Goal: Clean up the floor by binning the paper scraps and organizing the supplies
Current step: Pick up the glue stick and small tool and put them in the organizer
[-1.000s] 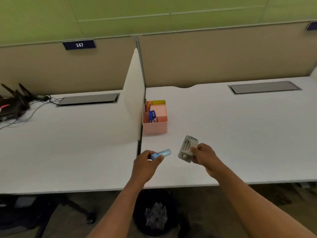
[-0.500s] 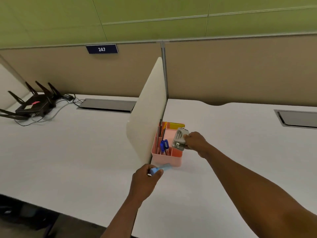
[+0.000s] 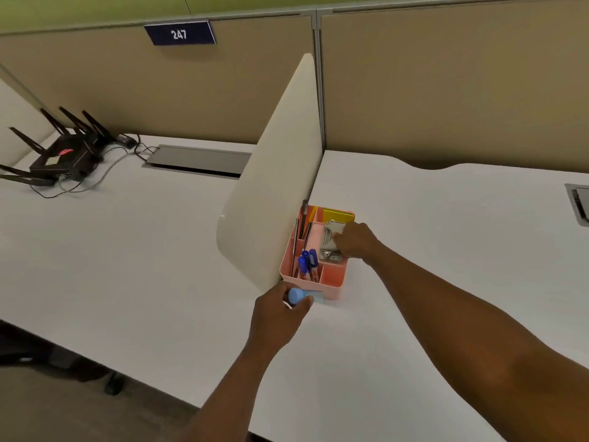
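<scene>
At the middle of the frame a pink organizer sits on the white desk, against a cream divider. The right hand grasps a metal hole punch over the organizer's right compartment. Just below, the left hand grips a light blue tube. Blue pens stand inside. A black router sits upper left.

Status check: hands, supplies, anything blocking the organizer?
Right hand grips hole punch, lowering it into pink organizer. Left hand holds blue glue stick near its front. Divider panel close on the left; organizer top open.
</scene>
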`<state>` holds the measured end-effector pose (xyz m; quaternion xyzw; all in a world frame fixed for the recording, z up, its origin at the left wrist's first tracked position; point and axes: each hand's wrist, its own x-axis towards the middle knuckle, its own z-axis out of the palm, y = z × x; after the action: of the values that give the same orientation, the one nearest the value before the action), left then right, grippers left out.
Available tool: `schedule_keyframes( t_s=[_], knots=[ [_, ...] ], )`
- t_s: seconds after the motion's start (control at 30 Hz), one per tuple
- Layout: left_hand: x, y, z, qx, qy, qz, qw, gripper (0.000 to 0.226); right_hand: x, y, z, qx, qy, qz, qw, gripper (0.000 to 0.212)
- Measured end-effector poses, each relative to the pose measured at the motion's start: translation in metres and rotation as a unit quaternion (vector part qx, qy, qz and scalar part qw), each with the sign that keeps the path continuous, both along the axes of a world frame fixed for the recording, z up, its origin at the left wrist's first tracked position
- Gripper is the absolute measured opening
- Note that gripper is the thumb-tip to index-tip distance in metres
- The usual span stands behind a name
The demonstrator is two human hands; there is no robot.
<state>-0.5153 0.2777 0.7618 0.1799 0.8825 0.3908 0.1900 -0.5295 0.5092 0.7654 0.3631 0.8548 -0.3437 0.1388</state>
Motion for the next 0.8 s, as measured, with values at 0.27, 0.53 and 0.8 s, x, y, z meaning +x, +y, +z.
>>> schedule_keyframes(
  t_s=[0.27, 0.53, 0.8],
  knots=[
    [-0.007, 0.034, -0.001, 0.018, 0.021, -0.009, 1.000, 0.022, 0.036, -0.024, 0.016, -0.041, 0.149, 0.045, 0.987, 0.017],
    [0.002, 0.059, -0.006, 0.012, 0.081, -0.046, 0.996, 0.026, 0.068, -0.043, 0.009, -0.073, 0.141, 0.112, 0.981, 0.032],
    [-0.001, 0.056, -0.025, -0.104, 0.166, 0.019, 0.981, 0.041, 0.063, -0.037, -0.002, 0.010, 0.132, 0.050, 0.990, 0.038]
  ],
)
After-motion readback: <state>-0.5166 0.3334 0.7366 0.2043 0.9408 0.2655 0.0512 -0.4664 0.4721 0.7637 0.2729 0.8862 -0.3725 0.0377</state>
